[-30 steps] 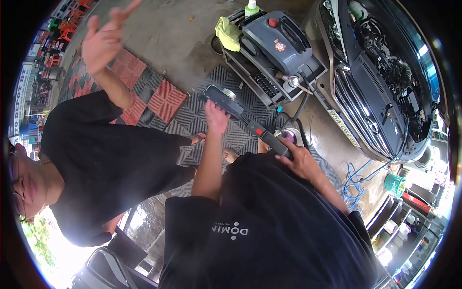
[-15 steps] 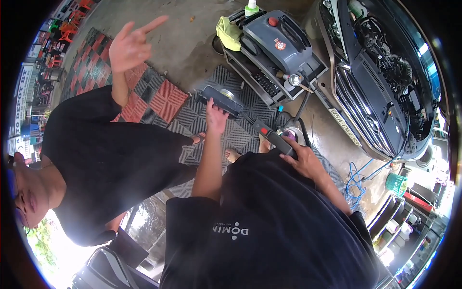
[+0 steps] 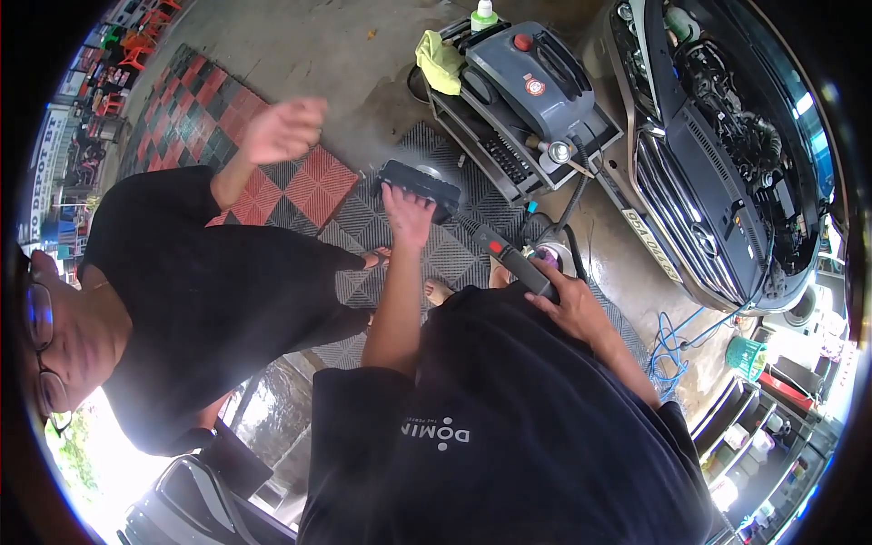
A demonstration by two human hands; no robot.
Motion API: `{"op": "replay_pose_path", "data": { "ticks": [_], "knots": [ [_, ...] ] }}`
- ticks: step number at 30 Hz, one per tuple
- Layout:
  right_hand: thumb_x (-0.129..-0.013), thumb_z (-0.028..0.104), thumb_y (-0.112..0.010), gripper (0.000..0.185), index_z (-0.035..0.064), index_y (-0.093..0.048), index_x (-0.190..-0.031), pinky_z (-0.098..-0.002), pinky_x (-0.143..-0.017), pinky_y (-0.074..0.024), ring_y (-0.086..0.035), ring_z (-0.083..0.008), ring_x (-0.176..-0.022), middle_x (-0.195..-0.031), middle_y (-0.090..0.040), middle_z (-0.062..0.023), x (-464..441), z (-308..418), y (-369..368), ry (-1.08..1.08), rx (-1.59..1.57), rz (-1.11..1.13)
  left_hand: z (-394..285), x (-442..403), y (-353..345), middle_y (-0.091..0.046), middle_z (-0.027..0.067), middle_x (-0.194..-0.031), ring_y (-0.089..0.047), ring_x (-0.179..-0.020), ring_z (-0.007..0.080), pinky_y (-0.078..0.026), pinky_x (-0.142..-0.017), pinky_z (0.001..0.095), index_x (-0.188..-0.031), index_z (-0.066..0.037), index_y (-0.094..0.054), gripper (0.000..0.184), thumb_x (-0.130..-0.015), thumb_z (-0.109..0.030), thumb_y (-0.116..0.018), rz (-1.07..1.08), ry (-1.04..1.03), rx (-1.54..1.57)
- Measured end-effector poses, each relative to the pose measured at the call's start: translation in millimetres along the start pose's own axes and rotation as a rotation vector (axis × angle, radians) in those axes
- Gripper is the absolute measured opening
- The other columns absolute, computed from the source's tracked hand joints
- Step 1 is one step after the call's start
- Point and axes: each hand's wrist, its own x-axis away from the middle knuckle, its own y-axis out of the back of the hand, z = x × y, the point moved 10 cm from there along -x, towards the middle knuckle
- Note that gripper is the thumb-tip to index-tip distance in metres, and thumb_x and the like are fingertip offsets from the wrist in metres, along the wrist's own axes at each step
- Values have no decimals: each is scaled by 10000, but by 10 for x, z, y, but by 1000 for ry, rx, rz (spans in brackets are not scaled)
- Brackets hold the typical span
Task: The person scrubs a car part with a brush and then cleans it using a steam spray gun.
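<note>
Two hands are in use. The left hand [image 3: 411, 218] is partly closed, with its fingers gripping the near edge of one dark, box-shaped part [image 3: 439, 190]. The part is above the floor mats [image 3: 359, 218] and carries one round, light-coloured piece [image 3: 430, 171] on its far side. The right hand [image 3: 574, 311] is closed around one grey wand [image 3: 522, 269] with one red button [image 3: 495, 246]. The wand's front end points toward the part; contact between them cannot be confirmed.

One cart [image 3: 521, 193] is beyond the wand. It supports one grey machine [image 3: 536, 89] with one red knob [image 3: 523, 42], one yellow-green cloth [image 3: 440, 65], one green bottle [image 3: 483, 18] and one metal-topped can [image 3: 559, 153]. One dark hose [image 3: 576, 198] runs between the cart and the wearer.

One vehicle [image 3: 656, 195], bonnet raised, is to the right of the cart. One green basket [image 3: 746, 357] and one tangle of blue hose [image 3: 668, 347] are on the right.

One co-worker [image 3: 213, 286] occupies the left side, with one raised hand [image 3: 286, 132] near the part. The left hand's fingers obstruct the part's near edge.
</note>
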Motion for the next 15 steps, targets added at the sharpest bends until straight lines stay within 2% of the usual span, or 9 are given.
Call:
{"op": "replay_pose_path", "data": {
  "ticks": [5, 7, 8, 10, 11, 13, 14, 15],
  "knots": [
    [-942, 303, -701, 609, 121, -463, -1472, -486, -876, -525, -658, -459, -994, -1087, -681, -261, -3, 27, 12, 20, -7, -7, 36, 72, -81, -455, 121, -1420, -416, -1344, 321, -231, -1195, 543, -1490, -175, -377, 819, -922, -761, -453, -27, 5, 37],
    [-939, 286, -706, 620, 125, -455, -1482, -485, -869, -526, -659, -460, -985, -1083, -683, -255, -7, 34, 10, 45, 5, -11, 78, 101, -62, -512, 95, -1279, -480, -1203, 280, -306, -1134, 483, -1456, -191, -415, 839, -895, -814, -423, -89, 14, 56],
    [-939, 286, -706, 620, 125, -455, -1482, -485, -869, -526, -659, -460, -985, -1083, -683, -255, -6, 42, 11, 47, 7, -10, 98, 67, 14, -512, 95, -1279, -480, -1203, 280, -306, -1134, 483, -1456, -191, -415, 839, -895, -814, -423, -88, 12, 57],
    [-935, 272, -712, 630, 127, -450, -1489, -483, -857, -529, -662, -459, -977, -1086, -682, -255, -8, 143, 41, 122, -12, -39, 134, 22, -35, -550, 11, -1088, -485, -1011, 203, -363, -997, 415, -1347, -213, -509, 809, -866, -858, -425, 53, 37, 76],
    [-935, 272, -712, 630, 127, -450, -1489, -483, -857, -529, -662, -459, -977, -1086, -682, -255, -11, 157, 43, 124, -9, -38, 145, 32, -60, -550, 11, -1088, -485, -1011, 203, -363, -997, 415, -1347, -213, -509, 809, -866, -858, -425, 54, 35, 78],
    [-932, 264, -716, 638, 126, -445, -1493, -480, -849, -533, -666, -454, -969, -1083, -685, -254, -20, 176, 48, 120, -9, -43, 184, 54, -68, -506, -23, -946, -435, -898, 172, -354, -901, 374, -1314, -217, -523, 808, -851, -872, -433, 4, 32, 92],
    [-932, 264, -716, 638, 126, -445, -1493, -480, -849, -533, -666, -454, -969, -1083, -685, -254, -25, 182, 43, 122, -6, -41, 203, 35, -35, -506, -23, -946, -435, -898, 172, -354, -901, 374, -1314, -217, -523, 808, -851, -872, -433, 4, 30, 94],
    [-933, 266, -715, 633, 122, -448, -1489, -478, -841, -534, -669, -452, -961, -1077, -686, -254, -33, 179, 38, 119, -9, -43, 228, 14, -11, -524, 15, -1039, -463, -967, 201, -367, -940, 381, -1370, -224, -492, 838, -845, -875, -432, 11, 35, 96]
  ]
}}
